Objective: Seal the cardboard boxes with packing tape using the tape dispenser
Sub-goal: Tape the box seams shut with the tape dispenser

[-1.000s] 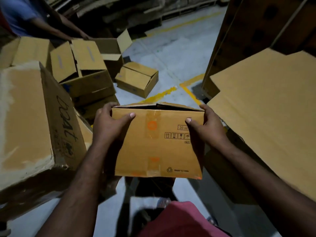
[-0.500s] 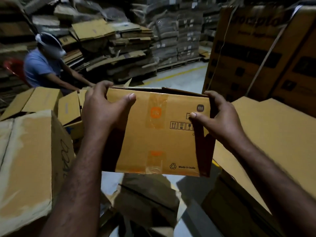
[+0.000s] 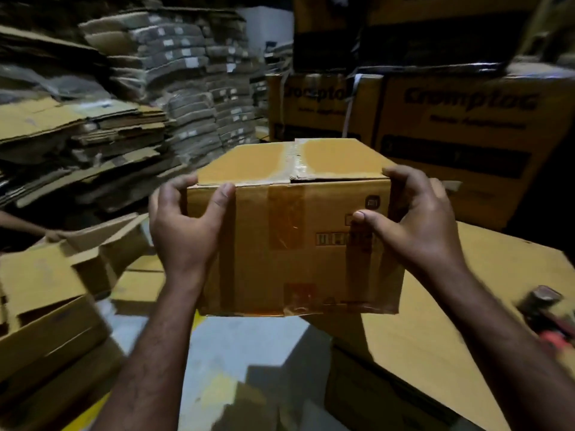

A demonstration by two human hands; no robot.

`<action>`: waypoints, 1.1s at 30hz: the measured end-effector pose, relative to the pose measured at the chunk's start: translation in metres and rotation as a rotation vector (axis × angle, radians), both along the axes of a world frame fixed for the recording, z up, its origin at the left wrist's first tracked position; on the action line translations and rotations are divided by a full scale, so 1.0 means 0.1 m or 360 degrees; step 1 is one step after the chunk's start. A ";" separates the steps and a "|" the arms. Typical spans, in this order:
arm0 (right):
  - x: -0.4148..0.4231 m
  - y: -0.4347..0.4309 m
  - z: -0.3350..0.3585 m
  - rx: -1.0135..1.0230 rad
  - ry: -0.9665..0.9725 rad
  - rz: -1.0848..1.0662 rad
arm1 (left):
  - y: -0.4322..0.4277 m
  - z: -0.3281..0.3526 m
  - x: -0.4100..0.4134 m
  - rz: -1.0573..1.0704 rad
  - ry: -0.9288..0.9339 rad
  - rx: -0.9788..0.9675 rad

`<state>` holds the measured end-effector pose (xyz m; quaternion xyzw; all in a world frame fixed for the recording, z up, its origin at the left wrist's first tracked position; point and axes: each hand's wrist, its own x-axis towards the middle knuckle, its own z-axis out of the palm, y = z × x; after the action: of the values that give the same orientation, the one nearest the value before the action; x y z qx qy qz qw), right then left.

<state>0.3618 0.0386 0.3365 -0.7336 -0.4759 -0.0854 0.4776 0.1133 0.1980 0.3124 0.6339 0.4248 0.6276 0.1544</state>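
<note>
I hold a brown cardboard box (image 3: 295,231) in the air in front of me. Its top flaps are folded down, with old tape along the centre seam and down the near face. My left hand (image 3: 183,225) grips the box's left top corner, thumb on the near face. My right hand (image 3: 410,222) grips the right top corner, thumb pressed on the near face. A tape dispenser (image 3: 550,315) with a red handle lies blurred on the large flat cardboard surface (image 3: 451,306) at the right edge of the view.
Open cardboard boxes (image 3: 56,293) stand at lower left, where another person's hand (image 3: 53,234) reaches in. Stacks of flattened cardboard (image 3: 124,104) fill the back left. Large printed cartons (image 3: 451,126) are stacked behind and to the right. Grey floor (image 3: 236,343) lies below.
The box has been lifted and carried to the right, toward the flat cardboard surface. My view has swung up and right, and the box's top face now shows.
</note>
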 end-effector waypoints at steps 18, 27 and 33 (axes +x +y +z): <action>2.24 -1.27 -1.13 -0.0069 0.0097 -0.0670 | -0.27 -1.08 2.92 -0.0945 0.0074 -0.0169; 2.29 -1.35 -1.63 -0.0099 0.0123 -0.0606 | -0.40 -1.21 2.97 -0.0922 0.0367 -0.0244; 2.40 -1.54 -1.64 -0.0090 0.0019 -0.0481 | -0.97 -0.76 3.28 -0.0869 0.1558 -0.0068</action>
<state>0.6014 -0.1150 0.1721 -0.8105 -0.3594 -0.1385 0.4413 0.4414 0.1015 0.2368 0.9349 0.2800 0.1887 0.1089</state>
